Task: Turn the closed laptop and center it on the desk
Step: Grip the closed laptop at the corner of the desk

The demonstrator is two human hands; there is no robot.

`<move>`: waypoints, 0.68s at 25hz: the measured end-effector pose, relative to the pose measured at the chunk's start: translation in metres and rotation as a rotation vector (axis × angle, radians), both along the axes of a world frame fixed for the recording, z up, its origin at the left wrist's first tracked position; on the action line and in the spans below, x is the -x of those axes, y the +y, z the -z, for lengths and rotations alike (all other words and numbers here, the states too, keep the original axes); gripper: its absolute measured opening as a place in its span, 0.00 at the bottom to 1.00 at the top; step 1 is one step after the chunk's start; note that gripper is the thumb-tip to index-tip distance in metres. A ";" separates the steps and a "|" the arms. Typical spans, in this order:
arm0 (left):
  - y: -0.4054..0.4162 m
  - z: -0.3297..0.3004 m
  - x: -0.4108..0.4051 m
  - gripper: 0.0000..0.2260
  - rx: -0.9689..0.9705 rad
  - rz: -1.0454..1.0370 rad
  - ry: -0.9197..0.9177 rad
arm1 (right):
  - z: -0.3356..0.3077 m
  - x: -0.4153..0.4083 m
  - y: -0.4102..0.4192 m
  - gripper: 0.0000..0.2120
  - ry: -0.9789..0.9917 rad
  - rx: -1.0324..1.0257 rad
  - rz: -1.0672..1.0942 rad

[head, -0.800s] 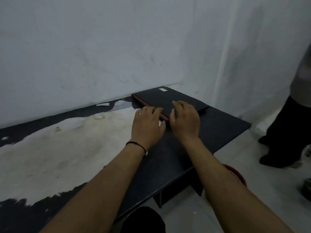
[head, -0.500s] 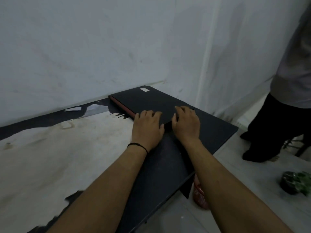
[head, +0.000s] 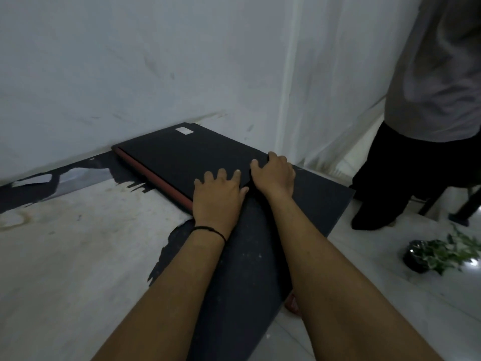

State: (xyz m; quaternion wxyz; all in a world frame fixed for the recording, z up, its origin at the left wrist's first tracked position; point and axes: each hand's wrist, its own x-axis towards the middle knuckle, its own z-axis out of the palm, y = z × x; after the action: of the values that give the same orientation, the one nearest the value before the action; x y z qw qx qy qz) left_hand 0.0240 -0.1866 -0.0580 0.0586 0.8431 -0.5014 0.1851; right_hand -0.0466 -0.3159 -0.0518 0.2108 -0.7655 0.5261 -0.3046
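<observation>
A closed black laptop [head: 187, 155] with a red strip along its left edge and a small white sticker near its far corner lies at the desk's far right, close to the wall. My left hand [head: 217, 198] rests on its near corner, fingers spread over the lid. My right hand [head: 274, 173] curls over the laptop's right corner, fingers on top and gripping the edge. The desk [head: 78, 243] has a dark top with a big worn pale patch on the left.
A white wall runs right behind the laptop. The desk's right edge [head: 338, 217] drops to a pale tiled floor. Another person [head: 429, 113] in a grey top and dark trousers stands at the right. A potted plant [head: 440, 254] sits on the floor.
The view has swung to the right, so the laptop sits further left in frame. My right hand slid along to the laptop's right corner and spread away from my left hand.
</observation>
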 end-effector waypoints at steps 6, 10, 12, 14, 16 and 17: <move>0.012 -0.009 0.001 0.24 -0.065 0.024 0.008 | -0.002 0.018 0.002 0.31 -0.208 -0.081 -0.072; 0.050 -0.015 0.000 0.24 -0.078 0.051 -0.002 | -0.004 0.031 0.033 0.33 -0.289 -0.129 -0.023; 0.071 -0.015 -0.002 0.24 -0.068 0.060 -0.008 | -0.002 0.034 0.058 0.32 -0.314 -0.117 0.035; 0.096 -0.012 -0.004 0.23 -0.047 0.053 -0.016 | 0.001 0.035 0.084 0.28 -0.353 -0.100 0.065; 0.118 -0.008 -0.006 0.23 -0.024 0.041 -0.015 | 0.004 0.037 0.105 0.27 -0.377 -0.111 0.074; 0.125 -0.008 -0.006 0.23 -0.014 0.037 -0.007 | 0.005 0.039 0.113 0.26 -0.375 -0.117 0.070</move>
State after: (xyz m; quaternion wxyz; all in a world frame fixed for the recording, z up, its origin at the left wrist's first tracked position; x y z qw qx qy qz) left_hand 0.0300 -0.0611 -0.0501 0.0542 0.8334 -0.5185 0.1834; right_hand -0.0852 -0.2034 -0.0572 0.3383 -0.6632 0.5206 -0.4179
